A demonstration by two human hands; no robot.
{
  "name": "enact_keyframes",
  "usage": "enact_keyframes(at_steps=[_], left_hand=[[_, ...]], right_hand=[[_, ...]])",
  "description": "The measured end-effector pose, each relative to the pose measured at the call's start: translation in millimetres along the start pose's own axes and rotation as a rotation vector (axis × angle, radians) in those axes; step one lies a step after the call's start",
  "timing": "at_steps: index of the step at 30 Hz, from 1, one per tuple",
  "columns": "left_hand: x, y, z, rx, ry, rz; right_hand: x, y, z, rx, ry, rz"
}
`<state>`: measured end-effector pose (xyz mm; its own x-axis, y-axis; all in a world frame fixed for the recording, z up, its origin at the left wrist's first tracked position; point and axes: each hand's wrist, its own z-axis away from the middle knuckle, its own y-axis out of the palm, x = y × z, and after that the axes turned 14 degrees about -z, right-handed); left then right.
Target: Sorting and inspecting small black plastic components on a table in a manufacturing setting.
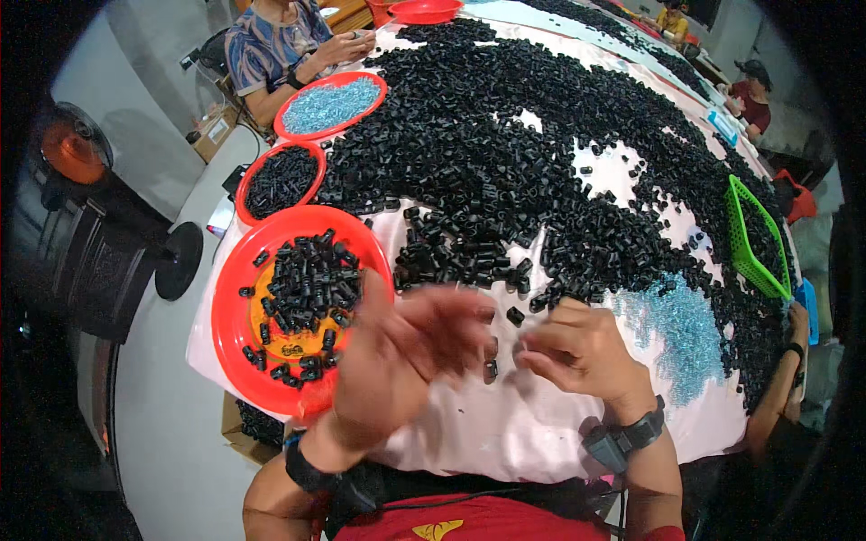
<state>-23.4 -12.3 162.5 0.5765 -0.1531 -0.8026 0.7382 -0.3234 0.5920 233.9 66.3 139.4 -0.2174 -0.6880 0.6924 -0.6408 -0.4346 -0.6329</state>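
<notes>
My left hand [406, 347], blurred by motion, is open beside the large red plate, its thumb apart from the curved fingers. No part shows clearly in its palm. To its right, my right hand [582, 350] is closed, thumb and fingers drawn together; whatever they may hold is hidden. Between the hands, a small black tubular plastic piece [490, 369] sits on the pale cloth [487, 433]. Another black piece [515, 316] lies just beyond my right fingertips. More such pieces [311, 279] are heaped in the large red plate [236, 361].
Black pieces [541, 180] cover much of the table. A red dish [379, 90] of clear bluish bits and a red bowl [320, 180] of thin black parts stand left. Bluish bits [681, 343] and a green basket [758, 239] are right. Co-workers [280, 50] sit around.
</notes>
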Motion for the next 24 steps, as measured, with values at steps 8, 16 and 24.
enact_keyframes(at_steps=[8,16,24], left_hand=[[-9,48,0,0.383,-0.295,-0.273],[-17,42,-7,0.523,-0.509,-0.426],[-8,34,-21,0.302,-0.719,-0.703]], right_hand=[[-13,-21,15,-0.303,0.177,0.16],[-10,-33,12,-0.242,0.16,0.139],[-6,-67,31,-0.05,0.63,-0.039]])
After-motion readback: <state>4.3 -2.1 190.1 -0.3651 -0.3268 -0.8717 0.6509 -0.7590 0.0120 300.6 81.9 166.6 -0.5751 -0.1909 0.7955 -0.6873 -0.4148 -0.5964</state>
